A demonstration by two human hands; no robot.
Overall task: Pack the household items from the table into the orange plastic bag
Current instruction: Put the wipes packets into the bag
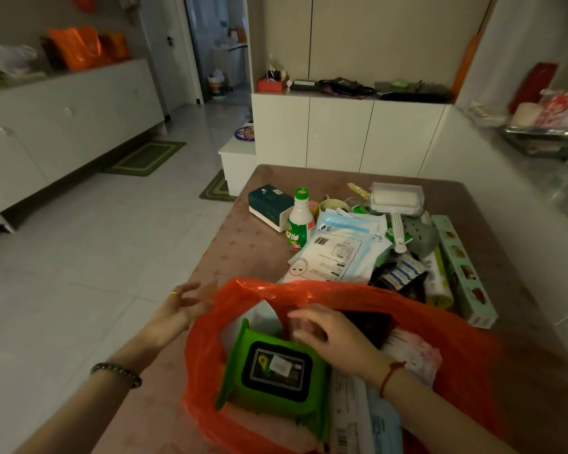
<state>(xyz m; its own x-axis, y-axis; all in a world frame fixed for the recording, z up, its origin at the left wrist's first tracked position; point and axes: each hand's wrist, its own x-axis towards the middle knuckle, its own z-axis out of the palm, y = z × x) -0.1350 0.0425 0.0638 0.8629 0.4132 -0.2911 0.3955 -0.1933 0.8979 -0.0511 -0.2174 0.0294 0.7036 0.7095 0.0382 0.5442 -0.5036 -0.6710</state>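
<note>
orange thin plastic bag (417, 309) sits open at the table's (243, 257) near edge. your right hand (335, 335) is inside, fingers curled, seemingly on something blurred; press it beside the green wet-wipe pack (276, 371). left hand (177, 309), open, should steady the rim.

1 head-worn view, forward and down, close over the table (236, 244)

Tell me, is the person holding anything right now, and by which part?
The left hand touches the orange bag at its left rim. The right hand reaches inside above the green wipes pack; whether it grips anything cannot be told.
</note>
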